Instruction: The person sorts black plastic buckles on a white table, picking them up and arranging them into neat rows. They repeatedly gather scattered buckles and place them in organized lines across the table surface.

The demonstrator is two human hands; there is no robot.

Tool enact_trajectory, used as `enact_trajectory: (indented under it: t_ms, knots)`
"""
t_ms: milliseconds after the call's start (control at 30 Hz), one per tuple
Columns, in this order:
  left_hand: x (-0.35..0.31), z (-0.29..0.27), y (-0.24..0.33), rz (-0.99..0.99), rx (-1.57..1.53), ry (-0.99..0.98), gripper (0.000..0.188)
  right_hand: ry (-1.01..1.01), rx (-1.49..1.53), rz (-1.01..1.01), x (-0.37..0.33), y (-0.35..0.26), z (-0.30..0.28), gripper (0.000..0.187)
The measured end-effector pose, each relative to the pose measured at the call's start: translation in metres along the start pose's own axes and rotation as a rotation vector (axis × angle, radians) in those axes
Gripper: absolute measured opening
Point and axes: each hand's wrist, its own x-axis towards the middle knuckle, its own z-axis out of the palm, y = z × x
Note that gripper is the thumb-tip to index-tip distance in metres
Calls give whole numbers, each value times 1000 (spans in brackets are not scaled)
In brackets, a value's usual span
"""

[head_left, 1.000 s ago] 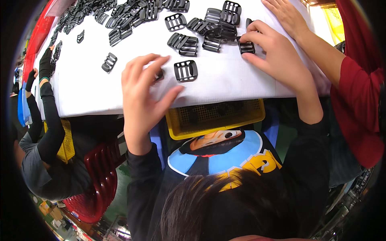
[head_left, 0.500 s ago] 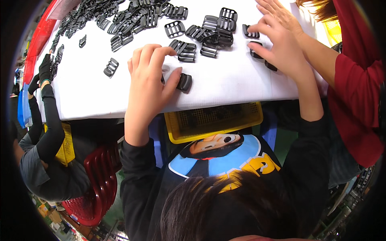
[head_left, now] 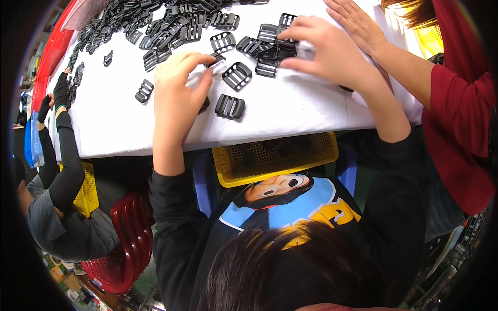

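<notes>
The person's left hand [head_left: 179, 88] stood over the white table [head_left: 295, 106], thumb and forefinger curved around a tilted buckle [head_left: 218, 59]; whether they gripped it could not be told. The right hand [head_left: 327, 52], slightly blurred, reached over the cluster [head_left: 263, 49] of black buckles, its thumb and forefinger apart. A flat buckle [head_left: 237, 76] and a near buckle [head_left: 230, 106] lay between the hands, on the bare cloth.

Possible faults: the tilted buckle, met only at the fingertips, might have slipped or flipped over if pinched off-centre. In the cluster the pieces overlapped, so a pull on one could have dragged or scattered its neighbours. A low sweep of the left wrist could have pushed the half-hidden buckle [head_left: 204, 105] beside it toward the table edge.

Surroundings: the heap [head_left: 171, 31] spread across the far left of the table, with a stray buckle [head_left: 144, 91] apart from it. A co-worker's bare hand [head_left: 358, 26] rested just beyond the right hand and limited reach on that side. Below the table edge sat a yellow basket [head_left: 246, 179]. At far left, well apart, were another worker's black-gloved hand [head_left: 61, 89] and a red chair [head_left: 132, 238].
</notes>
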Motion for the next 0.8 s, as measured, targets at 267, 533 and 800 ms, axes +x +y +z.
enact_trajectory:
  t_ms: [267,533,800]
  knots:
    - [-8,-16,1,-32,121,-43,11,-315,468,339,-9,5,-29,34]
    - [17,-2,16,161,90,-242,26,-325,-5,481,-10,22,-27,41]
    - [22,2,13,149,-62,-324,17,-115,129,322,-17,26,-20,31]
